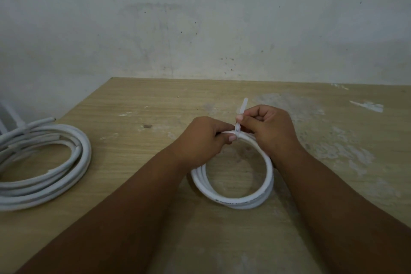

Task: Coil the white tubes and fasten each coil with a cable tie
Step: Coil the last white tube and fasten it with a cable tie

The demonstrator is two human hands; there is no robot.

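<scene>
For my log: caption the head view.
Left hand holds the white coil; right hand pinches its cable tie.

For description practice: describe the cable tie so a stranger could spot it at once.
On the table, find the small coil near its middle. The cable tie wraps its far side, pinched by the right hand. Unlike the tubes, it is a thin upright strip.

I count two hands, my left hand (206, 138) and right hand (269, 131), one small tube coil (235, 201), one cable tie (242, 107), one loose tube bundle (73, 176) at left, and one desk (155, 100).
</scene>
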